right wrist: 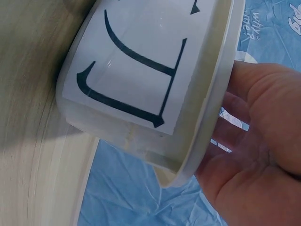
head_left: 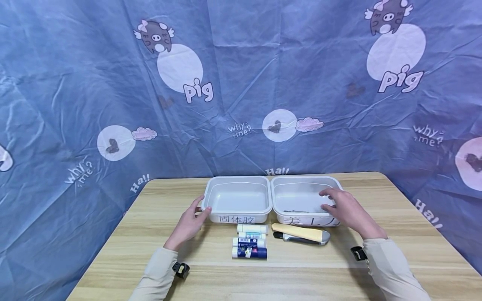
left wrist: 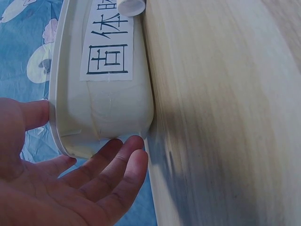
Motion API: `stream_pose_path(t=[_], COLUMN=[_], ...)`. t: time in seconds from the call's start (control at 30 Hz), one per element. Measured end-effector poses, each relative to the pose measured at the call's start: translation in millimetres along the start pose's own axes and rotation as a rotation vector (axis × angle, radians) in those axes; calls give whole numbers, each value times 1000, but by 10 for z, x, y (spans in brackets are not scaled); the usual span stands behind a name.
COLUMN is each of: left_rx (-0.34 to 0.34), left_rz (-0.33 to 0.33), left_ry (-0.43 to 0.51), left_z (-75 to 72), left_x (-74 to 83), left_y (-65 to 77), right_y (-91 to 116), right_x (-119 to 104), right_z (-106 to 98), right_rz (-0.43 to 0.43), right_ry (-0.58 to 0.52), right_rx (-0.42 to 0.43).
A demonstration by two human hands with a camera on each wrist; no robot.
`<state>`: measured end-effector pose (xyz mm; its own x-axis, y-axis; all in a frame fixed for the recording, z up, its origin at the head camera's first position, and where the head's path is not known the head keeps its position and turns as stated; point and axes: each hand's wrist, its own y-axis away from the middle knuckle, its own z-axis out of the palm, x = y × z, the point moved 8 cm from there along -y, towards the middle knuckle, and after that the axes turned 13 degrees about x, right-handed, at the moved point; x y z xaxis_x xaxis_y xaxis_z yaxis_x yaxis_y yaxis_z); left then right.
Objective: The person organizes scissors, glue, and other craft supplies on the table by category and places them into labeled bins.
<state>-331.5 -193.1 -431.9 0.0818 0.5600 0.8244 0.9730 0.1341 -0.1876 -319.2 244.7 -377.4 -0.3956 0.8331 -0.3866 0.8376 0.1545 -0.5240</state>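
My left hand is at the front left corner of the left white plastic bin. Its thumb touches the rim, and loosely bent fingers lie along the outside of the corner. My right hand reaches over the right end of the right white bin, thumb and forefinger apart with nothing between them. In the right wrist view, part of that hand is hidden behind the rim. A small dark item shows inside this bin near its front wall.
Several glue sticks lie stacked front to back before the left bin. A yellow utility knife and a black-and-grey utility knife lie before the right one. Both bins carry printed front labels. A blue curtain hangs behind the wooden table.
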Motion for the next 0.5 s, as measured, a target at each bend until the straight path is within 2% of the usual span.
stream_pose_path(t=[0.27,0.5], left_rx=[3,2], left_rz=[6,0], left_ry=[-6,0], left_z=[-3,8], left_x=[8,-12], left_y=[5,4], right_y=[-2,-26], right_x=[-2,-90], right_z=[-31,-122], right_rz=[18,-1], right_ry=[-4,-39], right_rx=[9,58])
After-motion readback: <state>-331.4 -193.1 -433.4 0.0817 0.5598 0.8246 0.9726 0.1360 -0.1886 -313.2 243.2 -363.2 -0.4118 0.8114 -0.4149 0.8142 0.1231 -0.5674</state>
